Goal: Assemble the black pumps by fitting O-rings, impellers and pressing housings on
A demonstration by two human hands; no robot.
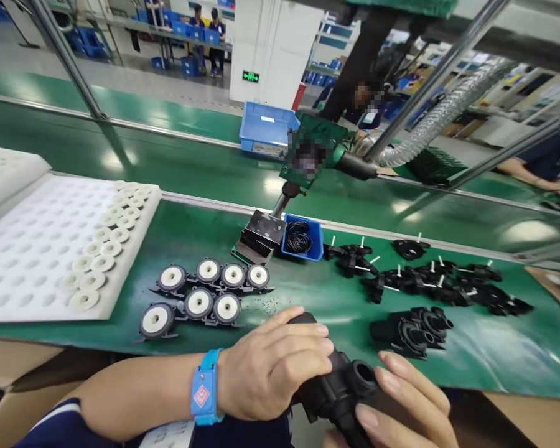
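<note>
A black plastic housing with a round open port (338, 386) is held near the bottom centre, over the table's front edge. My left hand (273, 367), with a blue band at its wrist, wraps its fingers over the housing's upper left side. On the right, my right hand (401, 404) has its thumb and fingers around the port end. Two similar black housings (410, 330) lie on the green table (308, 298) beyond my right hand. Several black round parts with white discs (199, 303) lie beyond my left forearm.
A white foam tray (37, 249) with white rings stands at left. A small blue bin (315, 246) of black rings sits beside a metal block (264, 230) and post. Black parts with white pins (410, 277) spread at right. A larger blue bin (266, 124) is farther back. Other people work beyond.
</note>
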